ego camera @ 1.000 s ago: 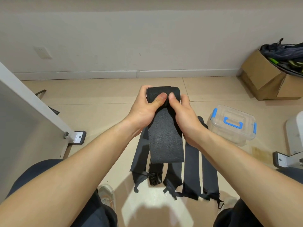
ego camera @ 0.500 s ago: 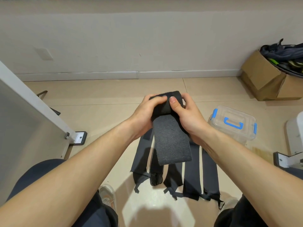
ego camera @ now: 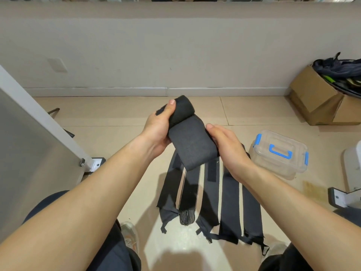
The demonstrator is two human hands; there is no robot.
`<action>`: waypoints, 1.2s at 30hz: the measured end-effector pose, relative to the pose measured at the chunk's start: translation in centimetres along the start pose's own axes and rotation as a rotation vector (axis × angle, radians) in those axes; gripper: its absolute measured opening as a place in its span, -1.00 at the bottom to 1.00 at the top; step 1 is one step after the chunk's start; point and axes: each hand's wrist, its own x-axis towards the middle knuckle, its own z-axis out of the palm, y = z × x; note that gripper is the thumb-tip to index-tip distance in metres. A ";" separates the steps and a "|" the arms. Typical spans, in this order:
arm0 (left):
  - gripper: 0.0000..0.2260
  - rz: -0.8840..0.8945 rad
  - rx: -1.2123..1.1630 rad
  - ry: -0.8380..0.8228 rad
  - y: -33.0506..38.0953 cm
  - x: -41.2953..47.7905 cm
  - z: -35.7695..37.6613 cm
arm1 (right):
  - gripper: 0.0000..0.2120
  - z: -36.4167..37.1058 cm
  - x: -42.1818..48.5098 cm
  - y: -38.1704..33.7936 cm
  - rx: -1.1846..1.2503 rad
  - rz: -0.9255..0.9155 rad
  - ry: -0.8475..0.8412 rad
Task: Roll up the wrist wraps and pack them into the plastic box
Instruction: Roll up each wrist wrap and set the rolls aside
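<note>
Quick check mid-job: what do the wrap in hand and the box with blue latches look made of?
The wrist wrap: black fabric, probably elastic knit; matte, slightly fuzzy, bending into a soft roll. The plastic box: seemingly rigid clear plastic, glossy; the floor shows through it; latches blue.

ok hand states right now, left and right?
left hand: grips the rolled end of the wrist wrap.
right hand: holds the same wrap's loose tail, fingers hidden underneath.
</note>
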 end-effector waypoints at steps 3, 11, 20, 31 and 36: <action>-0.62 -0.031 -0.099 0.048 0.4 0.5 -0.8 | -0.62 -0.1 -0.5 0.2 -0.049 -0.084 -0.114; -0.63 -0.016 -0.205 0.171 1.9 1.1 -3.1 | -0.87 -1.6 -0.6 0.2 -0.266 -0.161 -0.124; -0.50 0.209 0.057 0.135 1.4 1.2 -2.3 | -0.69 -1.6 -1.1 1.8 -0.543 0.296 -0.229; -0.55 0.198 0.146 -0.188 -2.7 -1.7 1.8 | -0.53 -0.3 -0.1 -0.9 0.194 -0.002 -0.075; -0.65 0.167 0.063 -0.092 -3.2 -2.2 2.5 | -0.62 1.8 -0.5 0.0 0.362 0.123 -0.048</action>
